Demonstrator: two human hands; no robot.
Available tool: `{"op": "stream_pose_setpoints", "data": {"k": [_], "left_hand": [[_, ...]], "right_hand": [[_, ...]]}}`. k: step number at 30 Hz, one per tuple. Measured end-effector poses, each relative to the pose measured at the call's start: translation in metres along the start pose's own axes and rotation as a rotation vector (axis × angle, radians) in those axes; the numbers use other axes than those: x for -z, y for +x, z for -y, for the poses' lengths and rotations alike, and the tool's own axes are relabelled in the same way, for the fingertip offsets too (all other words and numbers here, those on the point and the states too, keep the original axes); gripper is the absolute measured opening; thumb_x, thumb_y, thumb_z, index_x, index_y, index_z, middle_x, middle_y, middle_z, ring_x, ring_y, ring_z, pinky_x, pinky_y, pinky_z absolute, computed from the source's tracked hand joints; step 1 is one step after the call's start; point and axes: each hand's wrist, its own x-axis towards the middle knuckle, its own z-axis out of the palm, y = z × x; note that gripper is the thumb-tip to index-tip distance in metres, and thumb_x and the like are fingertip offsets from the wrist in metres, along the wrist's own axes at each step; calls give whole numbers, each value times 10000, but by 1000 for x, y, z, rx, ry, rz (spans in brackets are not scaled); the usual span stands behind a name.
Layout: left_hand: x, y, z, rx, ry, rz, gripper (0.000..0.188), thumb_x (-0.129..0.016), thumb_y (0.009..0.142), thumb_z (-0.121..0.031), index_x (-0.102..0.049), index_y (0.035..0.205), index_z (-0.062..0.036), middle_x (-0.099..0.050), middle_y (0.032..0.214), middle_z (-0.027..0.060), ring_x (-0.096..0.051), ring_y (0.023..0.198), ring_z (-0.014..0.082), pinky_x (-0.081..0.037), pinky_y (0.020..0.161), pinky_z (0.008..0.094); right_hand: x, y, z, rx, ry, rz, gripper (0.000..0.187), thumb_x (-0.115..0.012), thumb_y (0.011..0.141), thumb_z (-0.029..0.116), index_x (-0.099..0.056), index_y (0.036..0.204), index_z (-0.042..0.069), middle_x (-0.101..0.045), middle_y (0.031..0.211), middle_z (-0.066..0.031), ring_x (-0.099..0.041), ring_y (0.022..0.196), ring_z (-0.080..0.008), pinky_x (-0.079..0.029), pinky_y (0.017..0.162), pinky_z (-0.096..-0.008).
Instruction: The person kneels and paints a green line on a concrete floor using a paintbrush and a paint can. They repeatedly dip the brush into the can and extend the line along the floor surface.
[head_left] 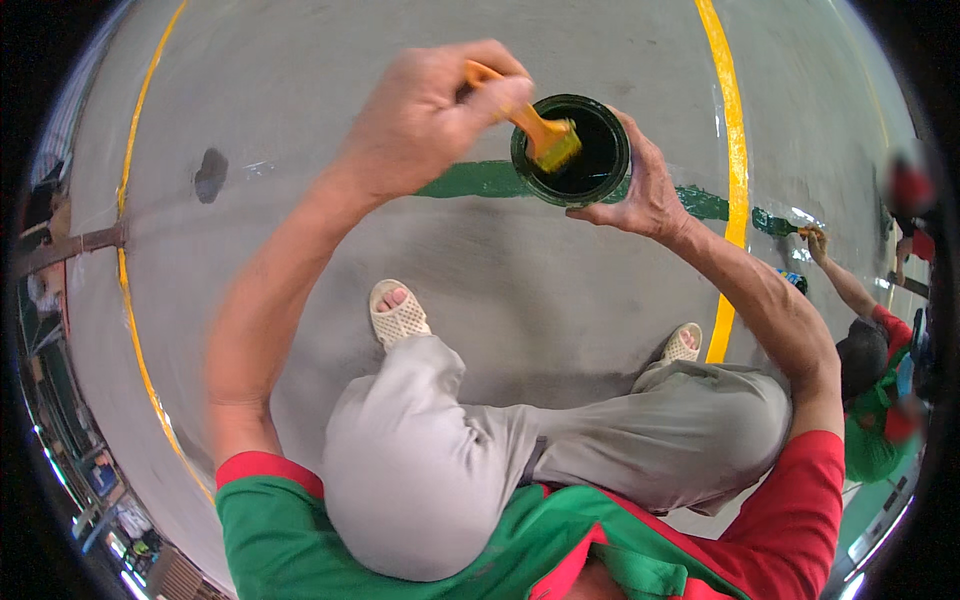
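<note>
My left hand (425, 120) is closed around the orange handle of a paintbrush (543, 128). The brush tilts down into a round, dark paint can (588, 197), its yellowish-green bristles inside the opening. Dark green paint coats the can's inside; the paint level is hard to make out. Fingers and thumb of my right hand (650, 190) grip the can by its right side, holding it above the floor. Below and behind the can runs a green painted stripe (465, 180), partly covered by the can and my right hand.
Yellow lines (738, 130) cross the grey floor (560, 300) on both sides. At the right, a co-worker's hand (816, 243) holds a brush at a green patch (772, 222). A dark stain (210, 175) marks the floor left. My sandalled feet (400, 312) are below the stripe.
</note>
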Motion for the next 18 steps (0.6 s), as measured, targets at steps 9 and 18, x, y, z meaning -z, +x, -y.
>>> {"op": "stream_pose_setpoints", "data": {"k": [9,18], "left_hand": [[61,-40,72,77,-342,-257,306,-628,1083,-333,-771,1082,-63,-669,785,5,-584,675,45,-445,580,185],[107,-101,146,215,-608,-422,301,-661,1059,-320,-762,1032,-38,-670,768,14,-587,650,48,-434,557,198]], "right_hand": [[-46,42,20,-34,-101,10,1068,-970,626,327,-452,1520,58,-616,1411,-155,-601,1338,-303,-458,1205,-456],[-132,63,2,-93,18,-41,1097,-982,625,342,-439,1539,70,-626,1413,-154,-614,1331,-292,-478,1187,-452]]}}
